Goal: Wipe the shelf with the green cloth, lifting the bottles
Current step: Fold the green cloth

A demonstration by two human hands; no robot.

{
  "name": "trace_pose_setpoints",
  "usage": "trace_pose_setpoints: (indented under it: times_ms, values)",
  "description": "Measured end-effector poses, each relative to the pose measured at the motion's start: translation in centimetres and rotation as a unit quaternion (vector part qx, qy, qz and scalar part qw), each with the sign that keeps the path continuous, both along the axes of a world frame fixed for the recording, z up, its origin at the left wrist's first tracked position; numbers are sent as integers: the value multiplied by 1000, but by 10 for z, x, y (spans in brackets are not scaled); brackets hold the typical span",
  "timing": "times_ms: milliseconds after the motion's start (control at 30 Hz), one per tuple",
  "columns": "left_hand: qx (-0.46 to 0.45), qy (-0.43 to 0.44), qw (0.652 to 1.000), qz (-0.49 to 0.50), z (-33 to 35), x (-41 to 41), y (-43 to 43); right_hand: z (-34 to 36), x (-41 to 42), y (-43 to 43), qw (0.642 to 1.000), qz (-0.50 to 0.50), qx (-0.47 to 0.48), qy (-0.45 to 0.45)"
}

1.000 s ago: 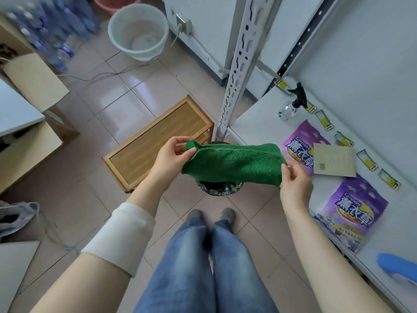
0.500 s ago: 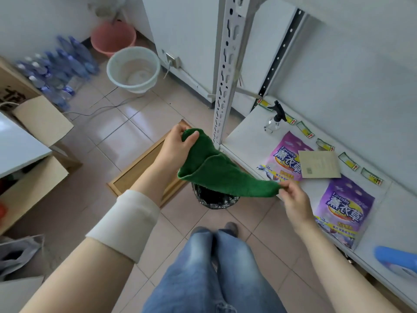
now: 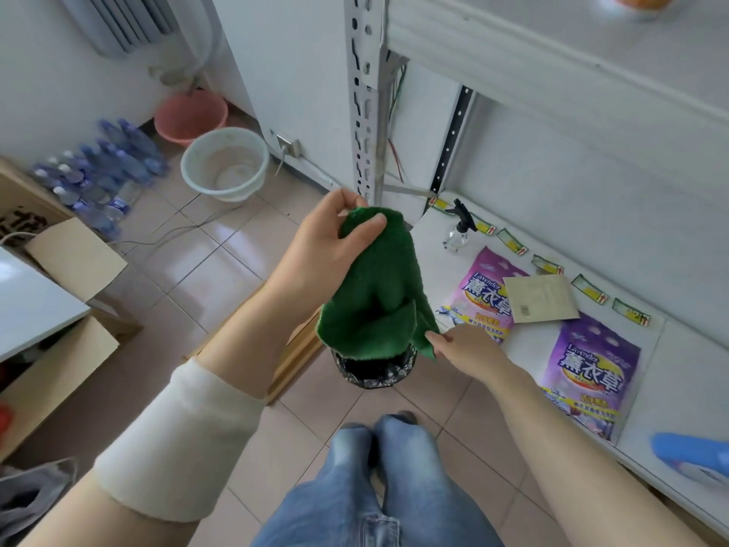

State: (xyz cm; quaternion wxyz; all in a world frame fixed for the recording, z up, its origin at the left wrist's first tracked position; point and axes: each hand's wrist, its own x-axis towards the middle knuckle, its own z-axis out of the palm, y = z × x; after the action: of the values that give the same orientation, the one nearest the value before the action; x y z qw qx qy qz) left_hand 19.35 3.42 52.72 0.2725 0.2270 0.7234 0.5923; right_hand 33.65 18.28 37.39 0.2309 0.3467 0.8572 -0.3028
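Observation:
The green cloth (image 3: 374, 286) hangs in the air in front of the white shelf (image 3: 434, 254), above a small black-lined bin. My left hand (image 3: 331, 238) pinches its top corner, held high. My right hand (image 3: 465, 349) holds the cloth's lower right corner by the fingertips, close to the shelf's front edge. On the shelf's far left stands a small clear spray bottle (image 3: 457, 229) with a black trigger head. A blue bottle (image 3: 694, 459) lies at the shelf's near right end, partly out of frame.
Two purple lavender bags (image 3: 483, 294) (image 3: 591, 369) and a tan card (image 3: 540, 298) lie flat on the shelf. A perforated metal upright (image 3: 365, 96) rises at the shelf's left corner. The bin (image 3: 374, 369), a wooden tray, basins, water bottles and cardboard boxes crowd the tiled floor.
The cloth went from stretched level between both hands to hanging down. My left hand rose with one corner and my right hand dropped lower. The view tilted up toward the shelf.

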Motion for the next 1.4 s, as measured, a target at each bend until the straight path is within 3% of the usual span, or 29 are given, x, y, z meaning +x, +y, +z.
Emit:
trace_pose_setpoints:
  times_ms: [67,133,200,267,367,533,700,833,933,1067,1267,1400]
  values:
    - [26,-16,999,14,8,-3,2,8,-4,-2,997,-25,59,52]
    - [36,-22,999,0,15,-6,2,15,-9,-3,977,-104,40,182]
    - [44,-26,998,-22,20,-7,2,27,-19,-2,944,-158,-127,262]
    - [47,-26,998,-37,25,-9,1,38,-29,-3,923,-127,-243,271]
    - [41,-17,998,-33,30,-18,-3,53,-43,-7,929,-71,-215,293]
    - [-33,40,996,79,29,-64,-17,77,-45,-8,904,-137,-151,375]
    - [-108,-20,985,132,-6,-103,-29,113,-53,-4,911,-76,-172,367]
    - [-53,-180,977,106,-50,-94,-37,134,-69,-8,879,-103,-299,357]
    - [21,-309,948,77,-80,-70,-43,140,-72,-9,840,-165,-402,326]
    - [-53,-310,949,-19,-112,-26,-38,140,-69,-10,807,-211,-462,302]
    - [-141,-391,902,-114,-131,13,-17,139,-54,-7,774,-244,-502,298]
    - [-114,-339,929,-99,-116,17,-10,136,-40,0,755,-286,-500,313]
